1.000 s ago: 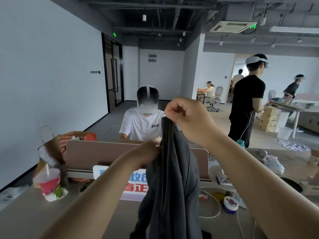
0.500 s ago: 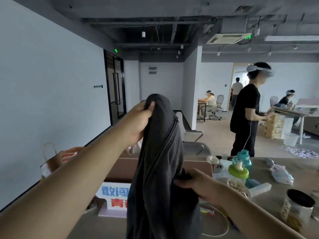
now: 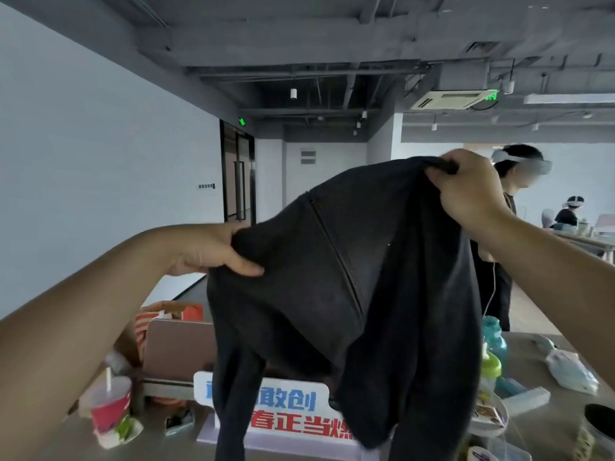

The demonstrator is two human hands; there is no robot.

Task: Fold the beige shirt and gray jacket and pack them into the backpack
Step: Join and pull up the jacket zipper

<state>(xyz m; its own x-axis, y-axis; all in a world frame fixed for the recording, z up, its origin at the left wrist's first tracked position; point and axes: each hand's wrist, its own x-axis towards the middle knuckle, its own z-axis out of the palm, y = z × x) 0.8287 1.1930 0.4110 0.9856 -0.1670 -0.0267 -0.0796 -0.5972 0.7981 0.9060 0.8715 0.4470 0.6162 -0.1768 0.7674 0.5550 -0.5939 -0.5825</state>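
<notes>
The dark gray jacket hangs spread in the air in front of me, its zipper running diagonally down the middle and a sleeve dangling at the lower left. My left hand pinches its left edge at about mid height. My right hand grips the top right edge, raised higher than the left. The beige shirt and the backpack are not in view.
Below the jacket stands a white sign with blue and red characters on the table. A pink cup with a straw sits at the left, bottles and a dark-lidded jar at the right. A person in black stands behind.
My hands have pulled apart and the jacket has opened from a bunched strip into a wide spread. My right hand rose to the top right; my left hand dropped to the left edge.
</notes>
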